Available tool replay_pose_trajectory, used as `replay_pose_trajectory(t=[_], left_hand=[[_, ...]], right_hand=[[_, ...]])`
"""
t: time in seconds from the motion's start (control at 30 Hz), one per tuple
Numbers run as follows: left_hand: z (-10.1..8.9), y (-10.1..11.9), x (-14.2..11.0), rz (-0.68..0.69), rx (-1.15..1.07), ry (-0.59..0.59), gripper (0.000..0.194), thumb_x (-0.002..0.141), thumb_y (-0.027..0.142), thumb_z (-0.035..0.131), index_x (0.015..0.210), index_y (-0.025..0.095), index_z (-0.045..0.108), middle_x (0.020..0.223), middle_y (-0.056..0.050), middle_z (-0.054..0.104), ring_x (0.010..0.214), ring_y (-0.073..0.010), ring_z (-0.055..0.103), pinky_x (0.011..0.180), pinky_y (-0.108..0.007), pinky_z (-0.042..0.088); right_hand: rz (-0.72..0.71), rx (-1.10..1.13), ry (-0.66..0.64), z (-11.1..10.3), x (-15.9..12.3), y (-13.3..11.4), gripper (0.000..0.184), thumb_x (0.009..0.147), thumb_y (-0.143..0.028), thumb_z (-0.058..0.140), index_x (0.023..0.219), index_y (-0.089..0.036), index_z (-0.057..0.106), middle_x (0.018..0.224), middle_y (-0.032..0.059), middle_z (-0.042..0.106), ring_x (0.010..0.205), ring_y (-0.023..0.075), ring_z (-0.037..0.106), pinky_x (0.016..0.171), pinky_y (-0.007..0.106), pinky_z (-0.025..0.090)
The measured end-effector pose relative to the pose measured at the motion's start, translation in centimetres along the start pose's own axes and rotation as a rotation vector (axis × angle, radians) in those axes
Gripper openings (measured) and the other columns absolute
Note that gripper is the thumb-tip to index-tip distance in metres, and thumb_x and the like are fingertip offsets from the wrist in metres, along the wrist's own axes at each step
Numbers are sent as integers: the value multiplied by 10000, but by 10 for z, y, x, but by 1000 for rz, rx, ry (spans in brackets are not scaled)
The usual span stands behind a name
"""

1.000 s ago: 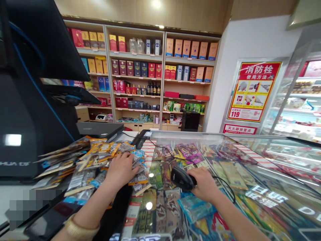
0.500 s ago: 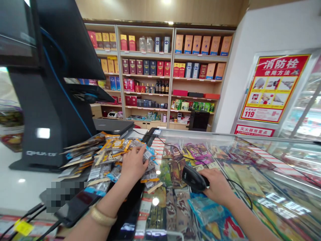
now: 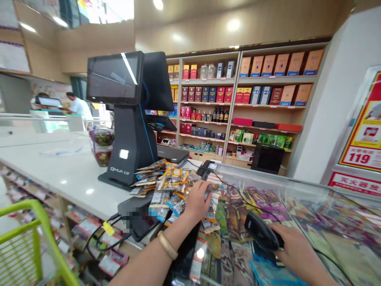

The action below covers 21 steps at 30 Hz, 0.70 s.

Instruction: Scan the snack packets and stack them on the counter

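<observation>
On the counter lies a heap of small snack packets [image 3: 175, 180] with clear, orange and blue wrapping. My left hand [image 3: 198, 201], a gold bangle at its wrist, is at the right side of the heap. Its fingers are closed on one snack packet [image 3: 213, 187], mostly hidden by the hand. My right hand [image 3: 290, 242] grips a black corded barcode scanner [image 3: 262, 234] above the glass display case [image 3: 244, 178], its nose pointing left toward the packets. Beside the heap is a dark phone-like device [image 3: 144, 226] with cables.
A black till [image 3: 127, 135] with two screens stands behind the heap on the white counter [image 3: 59, 159]. Plastic jars [image 3: 102, 145] are beside it. At lower left is a green shopping basket [image 3: 35, 238]. Shelves [image 3: 208, 81] of boxed goods line the back wall; a person [image 3: 79, 107] stands far left.
My view has turned left and widened, bringing in the basket and the far counter. The left hand stays at the heap's right side; the right hand still holds the barcode scanner.
</observation>
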State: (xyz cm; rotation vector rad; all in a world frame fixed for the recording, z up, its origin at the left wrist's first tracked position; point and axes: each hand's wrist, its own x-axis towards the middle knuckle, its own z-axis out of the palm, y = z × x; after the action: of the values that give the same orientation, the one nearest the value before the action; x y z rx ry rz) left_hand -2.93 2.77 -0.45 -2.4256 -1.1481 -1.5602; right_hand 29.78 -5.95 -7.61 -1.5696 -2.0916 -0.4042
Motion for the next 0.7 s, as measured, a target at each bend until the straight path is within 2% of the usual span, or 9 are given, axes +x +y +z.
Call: replay_pose_trajectory(t=[0.13,0.3,0.37,0.5,0.57,0.7], left_hand=[[2,2,-1,-47,-44,127,184,820,178,515,996,184,570,936,-85,646,891,-220,614,794,-360,505],[3,1,-2,-152,-69,165,138,800,245,557,930,199,561,846,-44,644,779,-190,611,717,-317,494],[3,-1,-1,-208,-118,169,200,800,270,568,988,200,560,838,-31,644,736,-177,607,696,-308,492],[6,-5,2,-347,-378,182,418,807,318,588,1196,207,483,977,-48,670,767,-177,652,719,-312,518],[6,-5,5,-405,-518,181,424,801,351,606,1174,204,468,1022,-60,667,834,-192,671,750,-323,535],[2,0,10,-508,-667,205,367,767,395,636,1035,201,476,976,-52,659,879,-206,670,725,-320,556]], right_hand=[[13,6,-55,2,1,4,455,589,-158,553,1008,-280,680,1037,23,739,932,244,693,818,358,507],[39,3,-50,-2,2,-1,465,600,-148,536,1026,-269,676,1057,27,731,950,246,683,846,377,491],[41,6,-72,-7,4,-6,439,602,-135,524,993,-268,675,1019,26,732,922,238,681,827,372,484],[63,0,-105,-16,7,-15,428,601,-136,519,990,-242,662,979,40,725,917,244,668,813,377,464],[62,3,-110,-18,8,-17,418,611,-140,519,993,-235,658,986,43,721,906,242,666,799,374,457],[27,13,-10,-20,8,-19,380,641,-147,522,990,-224,654,942,48,722,870,232,663,772,355,440]])
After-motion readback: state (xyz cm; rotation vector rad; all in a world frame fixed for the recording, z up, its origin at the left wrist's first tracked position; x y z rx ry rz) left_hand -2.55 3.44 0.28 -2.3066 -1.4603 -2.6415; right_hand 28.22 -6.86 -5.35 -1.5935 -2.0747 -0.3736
